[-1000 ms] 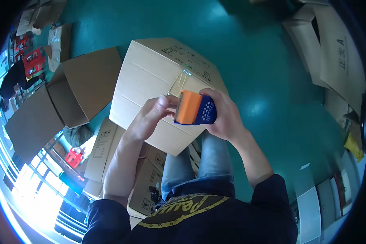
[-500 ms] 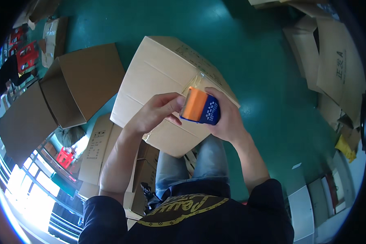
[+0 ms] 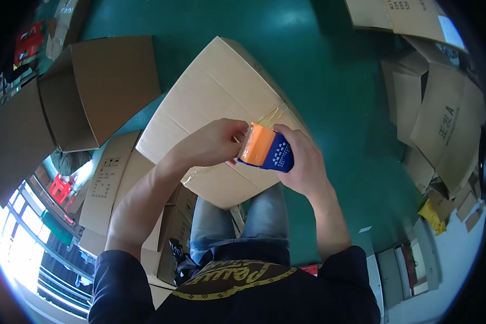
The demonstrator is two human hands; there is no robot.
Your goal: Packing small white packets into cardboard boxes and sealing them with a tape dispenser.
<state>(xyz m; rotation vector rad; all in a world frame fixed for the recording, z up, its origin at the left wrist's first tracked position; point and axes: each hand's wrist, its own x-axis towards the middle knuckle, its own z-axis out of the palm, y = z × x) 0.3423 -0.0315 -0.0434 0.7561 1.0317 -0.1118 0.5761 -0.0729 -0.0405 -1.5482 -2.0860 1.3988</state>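
My right hand [image 3: 303, 162] is wrapped round an orange and blue tape dispenser [image 3: 267, 147], held above a big closed cardboard box [image 3: 200, 100]. My left hand [image 3: 218, 141] has its fingers curled in at the dispenser's left end, where clear tape shows. Whatever those fingertips pinch, if anything, is hidden. Shiny clear tape [image 3: 274, 114] runs over the box at its right edge, and more of it lies near the lower left edge. The box stands in front of my legs with a corner pointing away from me.
An open cardboard box [image 3: 73, 102] stands to the left, with a flattened carton [image 3: 110, 181] nearer to me. More cardboard [image 3: 443, 119] leans at the right on the green floor [image 3: 340, 140]. A yellow bag [image 3: 432, 217] lies below it. Red stools [image 3: 29, 40] are far left.
My left hand has turned, its fingers now curled closer to the dispenser's end. My right hand still holds the dispenser. The whole view has shifted a little.
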